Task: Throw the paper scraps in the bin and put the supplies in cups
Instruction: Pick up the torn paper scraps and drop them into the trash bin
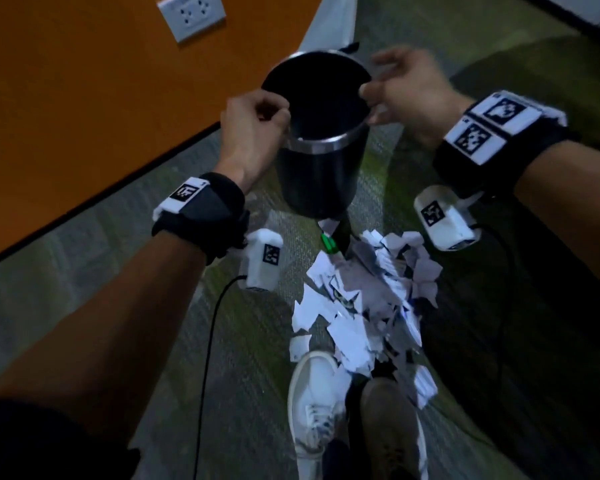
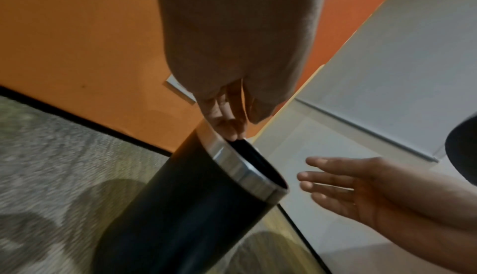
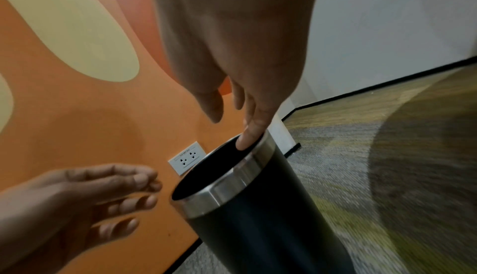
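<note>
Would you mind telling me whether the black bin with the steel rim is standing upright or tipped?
Tipped. The black bin with the steel rim leans its mouth towards the person, showing a dark interior.

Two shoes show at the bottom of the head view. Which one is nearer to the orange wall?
The white laced sneaker. The brown shoe beside it has the sneaker between it and the orange wall, so it stands farther away.

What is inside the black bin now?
The black bin looks almost empty: only something small and pale shows inside its near rim. Its bottom is too dark to see. Paper scraps lie on the floor.
</note>
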### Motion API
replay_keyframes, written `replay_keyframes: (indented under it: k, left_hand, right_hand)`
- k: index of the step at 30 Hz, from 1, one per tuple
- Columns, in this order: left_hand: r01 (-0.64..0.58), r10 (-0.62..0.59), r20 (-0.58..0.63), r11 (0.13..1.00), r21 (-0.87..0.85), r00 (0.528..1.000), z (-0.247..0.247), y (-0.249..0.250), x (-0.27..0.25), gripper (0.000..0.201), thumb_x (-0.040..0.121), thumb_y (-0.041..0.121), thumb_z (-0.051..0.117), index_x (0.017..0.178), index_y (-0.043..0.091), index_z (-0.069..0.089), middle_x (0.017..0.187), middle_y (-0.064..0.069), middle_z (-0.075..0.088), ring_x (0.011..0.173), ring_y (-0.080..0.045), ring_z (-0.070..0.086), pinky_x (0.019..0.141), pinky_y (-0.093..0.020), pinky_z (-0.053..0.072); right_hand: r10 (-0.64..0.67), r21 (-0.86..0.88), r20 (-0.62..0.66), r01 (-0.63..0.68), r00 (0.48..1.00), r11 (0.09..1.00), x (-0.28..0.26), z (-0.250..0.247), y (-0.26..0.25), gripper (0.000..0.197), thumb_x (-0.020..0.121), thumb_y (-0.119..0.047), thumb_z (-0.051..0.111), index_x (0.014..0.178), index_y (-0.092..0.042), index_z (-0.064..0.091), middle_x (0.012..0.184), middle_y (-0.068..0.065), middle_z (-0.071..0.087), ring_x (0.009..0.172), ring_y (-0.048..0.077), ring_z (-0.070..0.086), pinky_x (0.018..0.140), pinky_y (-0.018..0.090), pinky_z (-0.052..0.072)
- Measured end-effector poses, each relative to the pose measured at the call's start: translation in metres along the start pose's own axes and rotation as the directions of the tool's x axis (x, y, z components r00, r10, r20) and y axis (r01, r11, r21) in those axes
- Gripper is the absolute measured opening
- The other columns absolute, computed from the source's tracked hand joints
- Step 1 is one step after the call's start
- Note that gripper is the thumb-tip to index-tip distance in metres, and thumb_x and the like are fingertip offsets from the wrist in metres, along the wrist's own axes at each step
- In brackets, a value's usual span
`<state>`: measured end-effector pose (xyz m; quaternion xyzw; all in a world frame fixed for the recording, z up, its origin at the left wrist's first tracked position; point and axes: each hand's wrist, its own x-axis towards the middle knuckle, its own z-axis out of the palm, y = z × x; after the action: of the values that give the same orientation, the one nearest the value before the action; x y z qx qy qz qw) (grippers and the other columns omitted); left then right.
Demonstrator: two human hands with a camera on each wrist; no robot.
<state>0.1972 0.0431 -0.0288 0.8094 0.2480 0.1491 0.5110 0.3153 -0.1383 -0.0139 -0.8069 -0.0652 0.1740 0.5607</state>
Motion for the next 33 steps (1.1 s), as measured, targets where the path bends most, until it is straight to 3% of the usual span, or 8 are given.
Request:
replay_keyframes:
  k: [3, 5, 11, 15, 19, 24, 28, 33]
  left_hand:
    - [0.056, -0.055, 0.110, 0.998, -0.003, 0.992, -0.002, -0.025, -0.040, 0.011, 0.089, 0.005, 0.058, 0.088, 0.012, 0.067, 0.080, -0.012, 0.071, 0.066, -0.018, 0.068, 0.061, -0.034, 0.057]
    - [0.124, -0.138, 0.215, 0.989, 0.077, 0.967, 0.006, -0.057, -0.065, 0.014, 0.089, 0.003, 0.057, 0.085, 0.013, 0.067, 0.073, -0.012, 0.067, 0.062, -0.019, 0.065, 0.059, -0.034, 0.053]
    - [0.202, -0.390, 0.490, 0.898, 0.392, 0.780, 0.034, -0.171, -0.123, 0.010, 0.079, 0.019, 0.060, 0.080, 0.010, 0.058, 0.070, -0.004, 0.054, 0.067, -0.018, 0.052, 0.066, -0.033, 0.045]
    - [0.156, -0.532, 0.553, 0.796, 0.585, 0.641, 0.047, -0.247, -0.159, 0.049, 0.076, 0.045, 0.071, 0.111, 0.013, 0.058, 0.096, -0.009, 0.063, 0.089, -0.032, 0.063, 0.079, -0.046, 0.053]
    - [0.087, -0.489, 0.408, 0.717, 0.692, 0.771, 0.065, -0.264, -0.185, 0.066, 0.081, 0.040, 0.075, 0.130, 0.006, 0.046, 0.131, -0.020, 0.044, 0.109, -0.041, 0.053, 0.084, -0.040, 0.043]
    - [0.051, -0.389, 0.397, 0.765, 0.643, 0.831, 0.087, -0.261, -0.190, 0.078, 0.070, 0.028, 0.081, 0.136, 0.018, 0.042, 0.133, -0.018, 0.037, 0.108, -0.047, 0.051, 0.090, -0.052, 0.049]
    - [-0.056, -0.341, 0.467, 0.756, 0.652, 0.816, 0.094, -0.253, -0.188, 0.055, 0.079, 0.018, 0.071, 0.131, 0.016, 0.053, 0.134, -0.020, 0.044, 0.109, -0.043, 0.054, 0.087, -0.047, 0.050]
    - [-0.113, -0.345, 0.602, 0.798, 0.592, 0.720, 0.087, -0.247, -0.182, 0.023, 0.085, 0.019, 0.059, 0.098, 0.004, 0.070, 0.100, -0.017, 0.069, 0.097, -0.034, 0.065, 0.077, -0.030, 0.046]
  right_hand:
    - [0.040, 0.040, 0.019, -0.041, 0.999, 0.998, -0.036, -0.010, 0.028, 0.011, 0.086, -0.001, 0.061, 0.096, -0.006, 0.062, 0.074, 0.013, 0.056, 0.054, 0.017, 0.053, 0.053, 0.034, 0.051]
    - [0.115, 0.023, 0.111, -0.118, 0.987, 0.993, -0.060, -0.013, 0.060, 0.019, 0.088, 0.005, 0.053, 0.076, -0.008, 0.061, 0.068, 0.014, 0.053, 0.052, 0.017, 0.051, 0.050, 0.031, 0.049]
    - [0.399, -0.306, 0.305, -0.307, 0.865, 0.901, -0.105, -0.001, 0.182, 0.010, 0.088, 0.003, 0.059, 0.084, -0.004, 0.066, 0.079, 0.017, 0.063, 0.066, 0.024, 0.060, 0.058, 0.034, 0.055]
    - [0.407, -0.535, 0.317, -0.193, 0.856, 0.823, -0.127, 0.014, 0.241, 0.017, 0.084, -0.025, 0.066, 0.087, -0.008, 0.063, 0.082, 0.010, 0.063, 0.078, 0.024, 0.063, 0.066, 0.038, 0.052]
    - [0.215, -0.587, 0.290, -0.004, 0.933, 0.810, -0.162, 0.040, 0.263, 0.015, 0.085, -0.021, 0.062, 0.095, -0.011, 0.065, 0.076, 0.009, 0.063, 0.074, 0.024, 0.061, 0.066, 0.027, 0.042]
    - [0.055, -0.600, 0.645, 0.461, 0.762, 0.654, -0.204, 0.083, 0.283, 0.051, 0.077, -0.035, 0.074, 0.121, -0.017, 0.055, 0.112, 0.008, 0.051, 0.103, 0.027, 0.045, 0.086, 0.041, 0.047]
    - [0.048, -0.602, 0.730, 0.607, 0.682, 0.519, -0.209, 0.102, 0.287, 0.058, 0.074, -0.032, 0.077, 0.123, -0.011, 0.053, 0.120, 0.009, 0.049, 0.110, 0.030, 0.041, 0.087, 0.047, 0.047]
    - [0.026, -0.386, 0.875, 0.663, 0.484, 0.641, -0.222, 0.110, 0.294, 0.079, 0.073, -0.029, 0.081, 0.140, -0.022, 0.038, 0.128, 0.012, 0.049, 0.109, 0.029, 0.046, 0.087, 0.041, 0.049]
